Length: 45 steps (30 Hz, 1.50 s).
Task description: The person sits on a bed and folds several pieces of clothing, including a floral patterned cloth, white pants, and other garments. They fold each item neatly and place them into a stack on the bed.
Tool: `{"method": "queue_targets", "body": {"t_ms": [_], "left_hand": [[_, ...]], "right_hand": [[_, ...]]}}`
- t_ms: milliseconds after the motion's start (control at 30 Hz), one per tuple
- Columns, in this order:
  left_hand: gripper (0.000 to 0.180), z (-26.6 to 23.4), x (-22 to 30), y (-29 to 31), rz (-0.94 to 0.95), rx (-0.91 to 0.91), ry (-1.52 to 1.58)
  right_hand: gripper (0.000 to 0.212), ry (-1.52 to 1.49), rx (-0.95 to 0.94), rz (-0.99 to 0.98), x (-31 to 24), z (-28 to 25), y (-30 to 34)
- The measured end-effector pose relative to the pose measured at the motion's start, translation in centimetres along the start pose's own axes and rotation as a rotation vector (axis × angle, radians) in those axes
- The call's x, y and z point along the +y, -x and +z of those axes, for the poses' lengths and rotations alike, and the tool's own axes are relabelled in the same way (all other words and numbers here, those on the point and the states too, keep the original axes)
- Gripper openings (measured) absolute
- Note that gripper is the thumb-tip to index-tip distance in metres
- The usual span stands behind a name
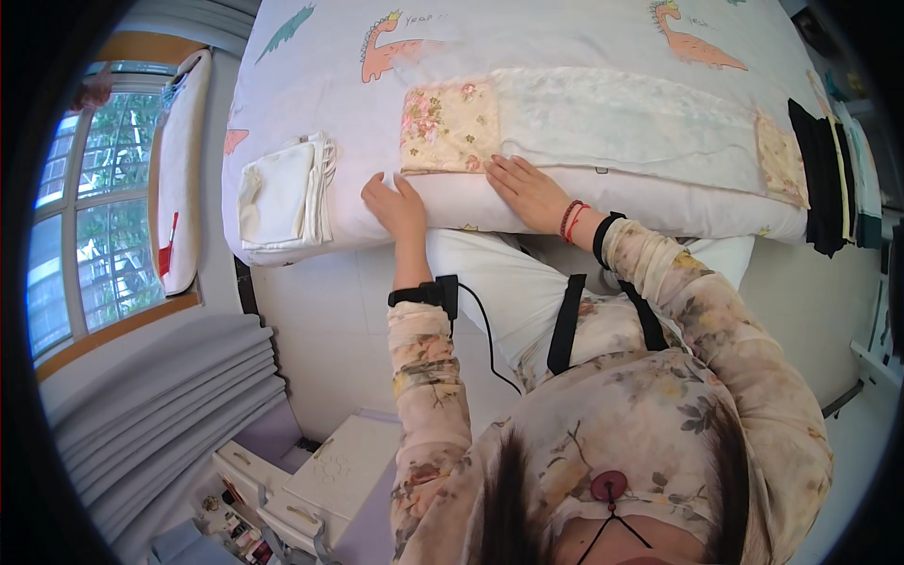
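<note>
A long, pale cloth [621, 113] lies stretched sideways along the near edge of the bed. Its left end is folded over into a cream square with pink flowers [450, 127], and a similar floral patch [780, 158] shows at its right end. My right hand [529, 193] rests flat, fingertips on the lower right corner of the folded square. Beside that square's lower left corner is my left hand [395, 209], fingers slightly bent and thumb apart, on the bed's edge with nothing visible in it.
A stack of folded white cloths [282, 193] sits at the left on the dinosaur-print bedsheet [556, 38]. Dark and pale folded garments [824, 179] hang over the bed's right edge. At lower left stand a white drawer cabinet [339, 471] and a grey curtain [179, 405] near the window.
</note>
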State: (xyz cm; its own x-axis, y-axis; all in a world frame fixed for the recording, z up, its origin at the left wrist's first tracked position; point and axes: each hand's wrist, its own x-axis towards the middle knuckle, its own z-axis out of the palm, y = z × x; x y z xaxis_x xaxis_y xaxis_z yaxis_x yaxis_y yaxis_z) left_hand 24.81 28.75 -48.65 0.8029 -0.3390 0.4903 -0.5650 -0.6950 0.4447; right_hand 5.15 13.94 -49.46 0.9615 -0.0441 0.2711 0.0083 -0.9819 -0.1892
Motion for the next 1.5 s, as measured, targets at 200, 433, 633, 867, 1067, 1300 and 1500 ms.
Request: {"method": "queue_targets", "body": {"t_ms": [200, 433, 633, 867, 1067, 1300, 1500], "left_hand": [[0.027, 1.5, 0.4, -2.3, -0.442, -0.321, 0.235], [0.028, 0.3, 0.8, -1.4, -0.314, -0.292, 0.097], [0.039, 2.4, 4.6, 0.0, 0.47, -0.327, 0.175], [0.055, 6.8, 6.4, 3.3, 0.442, -0.555, -0.155], [0.056, 7.0, 6.4, 3.5, 0.465, -0.553, -0.181], [0.055, 6.7, 7.0, 3.2, 0.455, -0.579, -0.196], [0.056, 7.2, 6.2, 3.3, 0.465, -0.591, -0.234]], "right_hand": [[0.046, -0.027, -0.007, -0.008, 0.1, -0.2, -0.2], [0.048, -0.058, -0.016, 0.035, 0.9, 0.0, 0.1], [0.048, -0.07, 0.007, 0.037, 0.8, 0.5, 0.1], [0.056, -0.036, -0.061, 0.048, 3.7, -1.4, 2.6], [0.065, 0.094, -0.185, 0.196, 10.6, -5.7, 10.4], [0.06, 0.256, -0.253, 0.331, 16.7, -10.9, 19.7], [0.061, 0.267, -0.176, 0.451, 16.6, -13.3, 23.0]]}}
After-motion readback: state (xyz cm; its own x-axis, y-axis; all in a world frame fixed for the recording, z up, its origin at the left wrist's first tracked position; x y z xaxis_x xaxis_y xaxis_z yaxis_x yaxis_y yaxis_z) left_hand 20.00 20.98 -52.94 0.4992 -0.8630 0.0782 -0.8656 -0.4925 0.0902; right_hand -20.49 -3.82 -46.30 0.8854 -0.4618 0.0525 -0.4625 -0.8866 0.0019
